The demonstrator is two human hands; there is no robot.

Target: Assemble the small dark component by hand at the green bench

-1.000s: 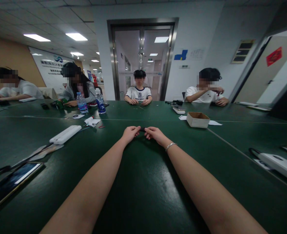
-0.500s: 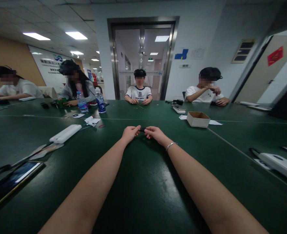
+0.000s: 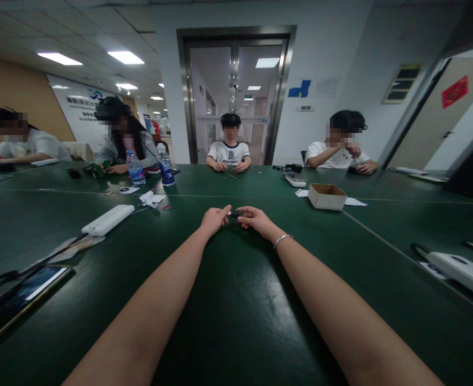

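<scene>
A small black object (image 3: 235,213) with a shiny, silvery left end is held between my two hands, a little above or at the green table (image 3: 220,300); its exact kind is too small to make out. Thumb and fingers of my left hand (image 3: 216,221) pinch the silvery end. My right hand (image 3: 256,221), with a silver bracelet (image 3: 282,241) on its wrist, pinches the black end. Parts of the object are hidden by the fingertips.
On the left lie a phone (image 3: 31,292), a white device (image 3: 108,220) with a black cable, and paper scraps (image 3: 151,198). Two bottles (image 3: 135,170) stand beyond. An open box (image 3: 327,197) and another white device (image 3: 463,273) are at right. Several people sit around the table.
More of the black object shows between my fingers, and its silvery end has come into sight. My hands have hardly moved.
</scene>
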